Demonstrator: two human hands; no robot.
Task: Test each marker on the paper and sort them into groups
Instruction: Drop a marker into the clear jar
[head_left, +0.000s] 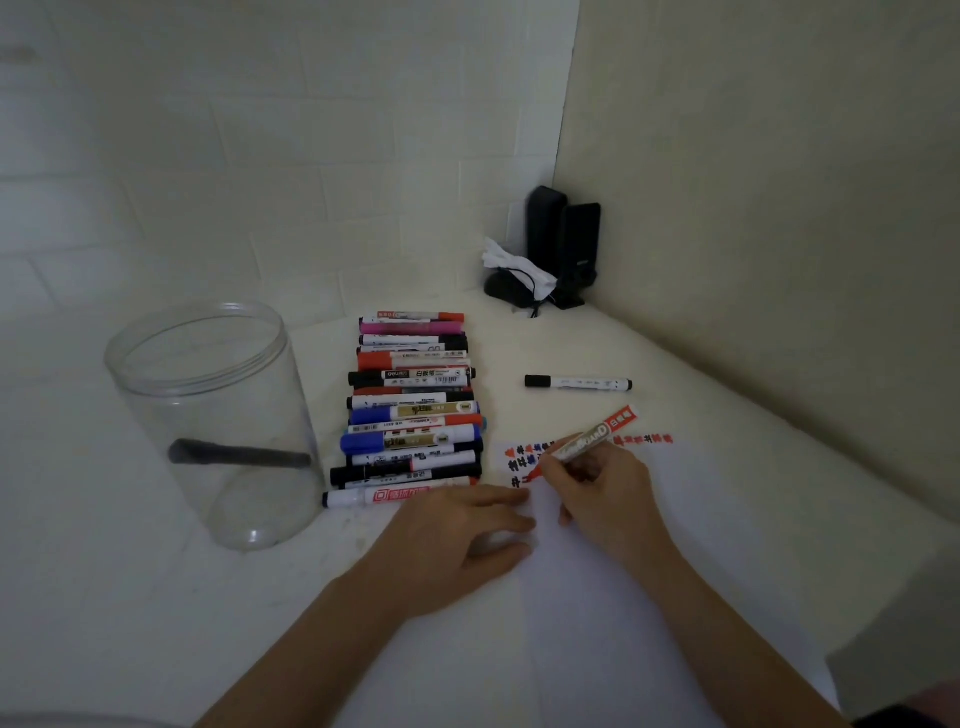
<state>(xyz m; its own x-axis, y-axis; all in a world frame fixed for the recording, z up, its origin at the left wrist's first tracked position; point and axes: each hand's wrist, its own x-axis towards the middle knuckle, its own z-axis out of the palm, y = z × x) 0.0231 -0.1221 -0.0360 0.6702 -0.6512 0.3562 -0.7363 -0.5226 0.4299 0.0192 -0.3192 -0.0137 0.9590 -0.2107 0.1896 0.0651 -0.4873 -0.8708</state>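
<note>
Now the right hand (587, 486) is pinching a red marker (587, 439), writing on the paper (649, 545). The left hand (457, 535) is lying flat, holding it down. If it lets go, the paper could be sliding and smudging.

Home desk corner: speakers (563, 244) and mouse (506, 291) against wallpapered walls (753, 182).

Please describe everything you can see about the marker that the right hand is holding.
The marker has a silver-grey barrel with printed lettering and a red rear end with a white label. It is uncapped, and its red tip touches the white paper beside red and black test marks. It slants, rear end up and to the right. The right hand grips it like a pen.
</note>
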